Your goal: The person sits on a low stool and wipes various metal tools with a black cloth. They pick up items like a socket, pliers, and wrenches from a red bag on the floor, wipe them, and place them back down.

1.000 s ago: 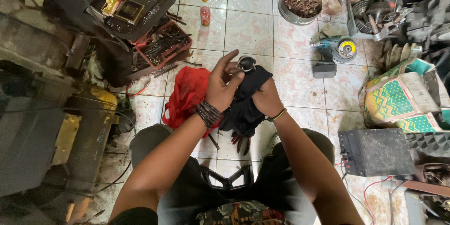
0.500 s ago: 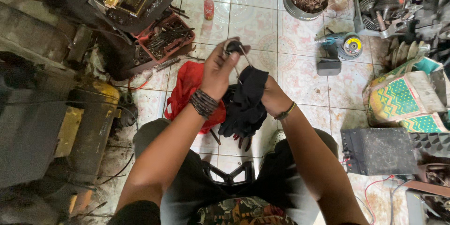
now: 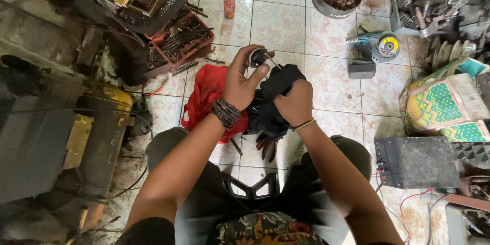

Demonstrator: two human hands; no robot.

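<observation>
Tiled floor (image 3: 286, 20) cluttered with tools surrounds hands wiping a metal part (image 3: 258, 57).

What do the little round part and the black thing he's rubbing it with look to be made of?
The small round part in the left hand looks like dark metal with a shiny rim, though it is too small to be sure. The black rag gripped by the right hand looks like soft cloth: it folds and hangs limp.

Left hand (image 3: 240, 84) grips round metal part (image 3: 258, 57); right hand (image 3: 294, 103) clutches black rag (image 3: 275, 97).
</observation>
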